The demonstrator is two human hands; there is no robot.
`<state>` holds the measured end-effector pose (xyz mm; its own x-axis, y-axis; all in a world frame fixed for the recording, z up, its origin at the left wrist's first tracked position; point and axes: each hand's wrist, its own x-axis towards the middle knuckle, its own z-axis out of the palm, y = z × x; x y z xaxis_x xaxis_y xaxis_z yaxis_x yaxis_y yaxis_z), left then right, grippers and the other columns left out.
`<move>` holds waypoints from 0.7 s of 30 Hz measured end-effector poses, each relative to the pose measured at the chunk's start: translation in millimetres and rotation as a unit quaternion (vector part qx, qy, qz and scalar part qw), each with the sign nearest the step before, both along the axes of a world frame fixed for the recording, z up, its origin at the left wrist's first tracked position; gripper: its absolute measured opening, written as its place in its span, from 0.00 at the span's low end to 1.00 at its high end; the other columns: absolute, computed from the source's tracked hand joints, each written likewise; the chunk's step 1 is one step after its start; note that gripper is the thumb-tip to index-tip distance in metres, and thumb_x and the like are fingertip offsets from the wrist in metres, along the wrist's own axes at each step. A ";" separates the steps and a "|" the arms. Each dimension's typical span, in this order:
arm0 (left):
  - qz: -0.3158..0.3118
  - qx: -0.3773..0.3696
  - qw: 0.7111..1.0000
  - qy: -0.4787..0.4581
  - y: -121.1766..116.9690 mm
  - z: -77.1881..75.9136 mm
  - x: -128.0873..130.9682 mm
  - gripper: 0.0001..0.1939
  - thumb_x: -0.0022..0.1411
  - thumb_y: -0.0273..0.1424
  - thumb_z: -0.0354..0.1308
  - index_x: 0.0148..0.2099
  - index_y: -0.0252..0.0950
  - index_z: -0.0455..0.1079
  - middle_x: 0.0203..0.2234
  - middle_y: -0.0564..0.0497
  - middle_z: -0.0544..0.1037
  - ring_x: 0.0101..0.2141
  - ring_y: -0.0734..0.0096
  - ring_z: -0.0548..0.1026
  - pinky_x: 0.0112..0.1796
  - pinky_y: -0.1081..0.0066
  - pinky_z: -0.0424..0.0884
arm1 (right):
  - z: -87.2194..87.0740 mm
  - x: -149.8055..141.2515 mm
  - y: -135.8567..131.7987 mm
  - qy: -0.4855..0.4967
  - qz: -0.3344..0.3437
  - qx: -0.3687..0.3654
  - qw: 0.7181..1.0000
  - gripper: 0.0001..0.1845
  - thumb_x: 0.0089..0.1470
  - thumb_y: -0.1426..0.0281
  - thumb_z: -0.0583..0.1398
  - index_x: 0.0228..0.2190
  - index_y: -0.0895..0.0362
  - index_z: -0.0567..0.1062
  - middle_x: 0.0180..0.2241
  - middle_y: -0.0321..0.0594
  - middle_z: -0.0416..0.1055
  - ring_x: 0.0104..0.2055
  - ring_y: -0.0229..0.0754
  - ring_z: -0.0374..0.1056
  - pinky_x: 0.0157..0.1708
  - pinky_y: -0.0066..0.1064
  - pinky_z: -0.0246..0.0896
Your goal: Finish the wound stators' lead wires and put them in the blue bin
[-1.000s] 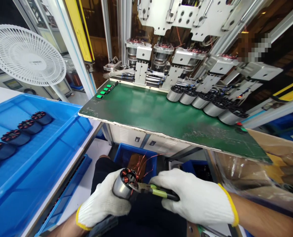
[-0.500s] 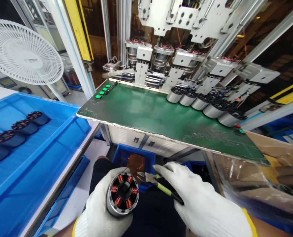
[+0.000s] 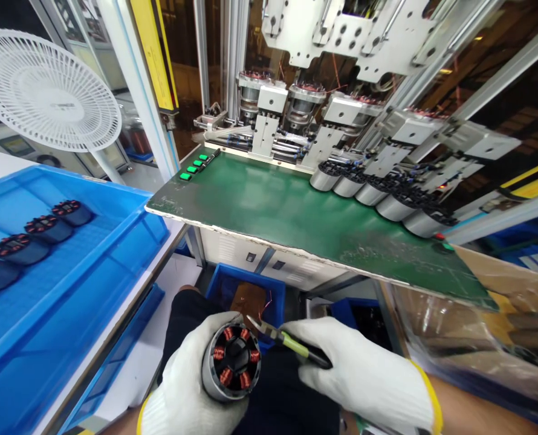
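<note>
Left grip (image 3: 182,376) around stator (image 3: 231,365), right grip (image 3: 359,370) around pliers (image 3: 292,344), other stators (image 3: 49,229) in blue bin (image 3: 85,272)

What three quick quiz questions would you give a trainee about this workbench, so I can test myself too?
1. True or false: copper coils show inside the metal cylinder in the left hand.
2. What does the right hand hold?
A) A screwdriver
B) Pliers
C) A brush
3. Fill in the number: on the green worktop, ___ silver cylinders stand in a row.

Key: 1. True; 2. B; 3. five.
</note>
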<state>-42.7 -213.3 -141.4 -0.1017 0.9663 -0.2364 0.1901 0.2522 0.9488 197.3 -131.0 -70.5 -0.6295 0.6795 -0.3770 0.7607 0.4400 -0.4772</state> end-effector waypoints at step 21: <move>-0.083 0.065 0.989 0.104 3.2 3.4 3.2 0.34 0.42 0.38 0.66 0.55 0.49 0.66 0.45 0.53 0.77 0.42 0.57 0.77 0.43 0.67 0.71 | -44.0 -4.1 -2.6 -0.061 0.069 0.269 0.959 0.34 0.46 0.74 0.54 0.56 0.43 0.64 0.50 0.42 0.68 0.45 0.51 0.69 0.39 0.41 0.69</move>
<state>-39.5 -210.1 -138.1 0.0268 0.9947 -0.0997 0.4136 0.0798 0.9070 193.1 -133.6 -114.5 -0.7007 0.7099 -0.0708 0.7134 0.6978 -0.0638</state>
